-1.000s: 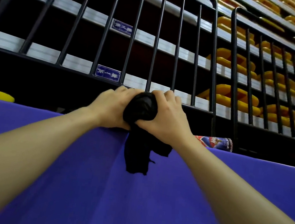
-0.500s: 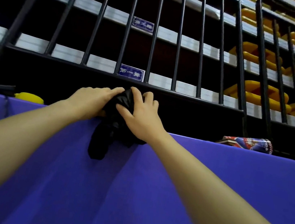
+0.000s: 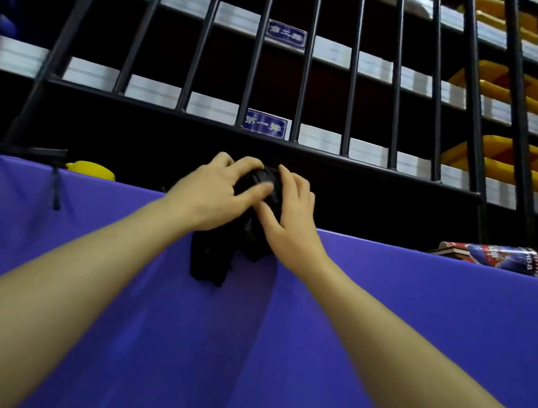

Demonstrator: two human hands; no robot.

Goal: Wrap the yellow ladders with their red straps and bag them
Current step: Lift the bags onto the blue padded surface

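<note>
A black bag (image 3: 215, 258) lies bunched at the far edge of the purple table (image 3: 239, 355), its loose end trailing toward me. My left hand (image 3: 210, 192) grips the bundle's top from the left, fingers curled over it. My right hand (image 3: 290, 217) holds it from the right, thumb and fingers pressed into the fabric. Whatever is inside the bag is hidden. Yellow ladders (image 3: 505, 161) are stacked on the shelves at the right, behind black bars. A yellow piece (image 3: 91, 167) shows past the table's far edge on the left.
A black barred rack (image 3: 307, 71) with white-edged shelves and blue labels (image 3: 265, 124) rises right behind the table. A red and blue can (image 3: 498, 257) lies on its side at the far right edge. A black strap (image 3: 55, 187) hangs over the left edge.
The view swung left, so the bag and both hands now sit near centre. My left fingers have come further over the bundle's top, and the right hand shifted down its side.
</note>
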